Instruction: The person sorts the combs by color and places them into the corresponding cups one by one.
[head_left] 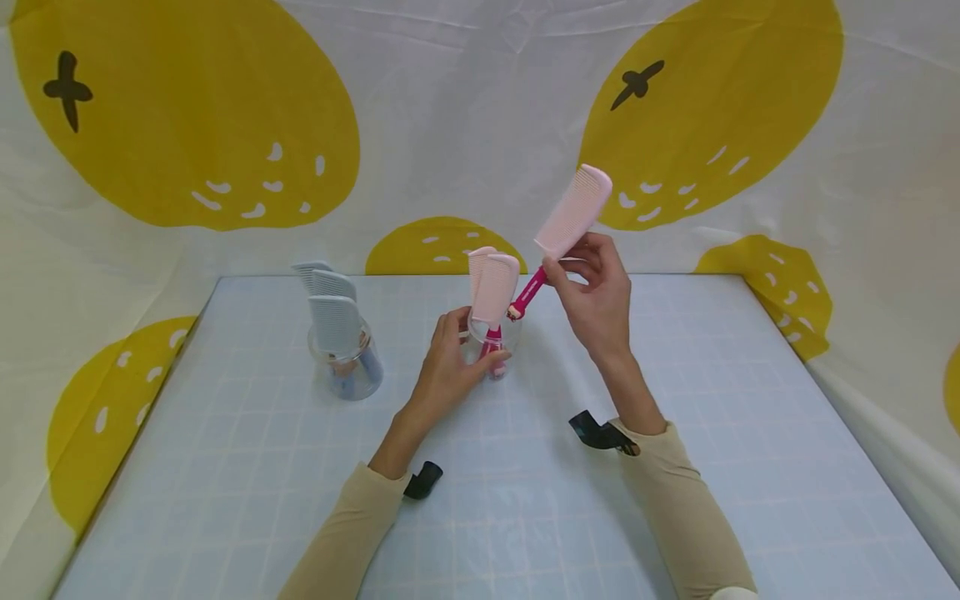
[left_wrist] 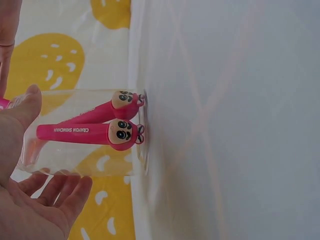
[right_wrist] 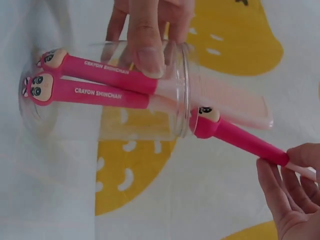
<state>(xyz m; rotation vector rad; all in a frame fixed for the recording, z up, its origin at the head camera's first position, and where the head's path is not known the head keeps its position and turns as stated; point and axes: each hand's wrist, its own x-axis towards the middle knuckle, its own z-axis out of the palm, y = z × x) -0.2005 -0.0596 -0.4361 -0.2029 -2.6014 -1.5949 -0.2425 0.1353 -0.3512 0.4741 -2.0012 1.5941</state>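
My left hand grips a clear jar around its side, thumb across the front. Inside stand two pink combs, their magenta handles down and their character-head ends near the jar's bottom. Up to the right, my right hand pinches another pink comb where its handle meets the toothed part. This comb tilts, teeth end up. Its character-head end is by the jar's rim; whether it sits just inside or outside the mouth, I cannot tell.
Left of my hands, a second clear jar holds several light-blue combs, teeth ends up. Both jars stand on a pale blue checked table. A white cloth with yellow fruit shapes hangs behind and at the sides.
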